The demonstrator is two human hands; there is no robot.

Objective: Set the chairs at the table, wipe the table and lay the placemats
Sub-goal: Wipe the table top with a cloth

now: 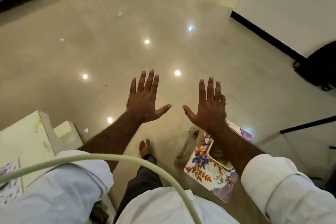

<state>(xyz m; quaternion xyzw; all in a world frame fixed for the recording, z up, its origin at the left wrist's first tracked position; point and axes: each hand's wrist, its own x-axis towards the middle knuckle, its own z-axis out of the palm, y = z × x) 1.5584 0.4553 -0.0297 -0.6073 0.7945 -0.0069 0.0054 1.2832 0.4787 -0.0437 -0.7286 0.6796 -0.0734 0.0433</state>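
Both hands – left hand (145,99), right hand (209,107) – fingers spread, empty. Floral placemat (209,167) below looks thin, floppy – pinch an edge w/ both.

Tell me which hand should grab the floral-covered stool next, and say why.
Right, probably. The right hand hovers open and empty above the far edge of the beige plastic stool with the floral cover. The left hand, also open and empty, hangs over bare glossy floor tiles, farther from the stool.
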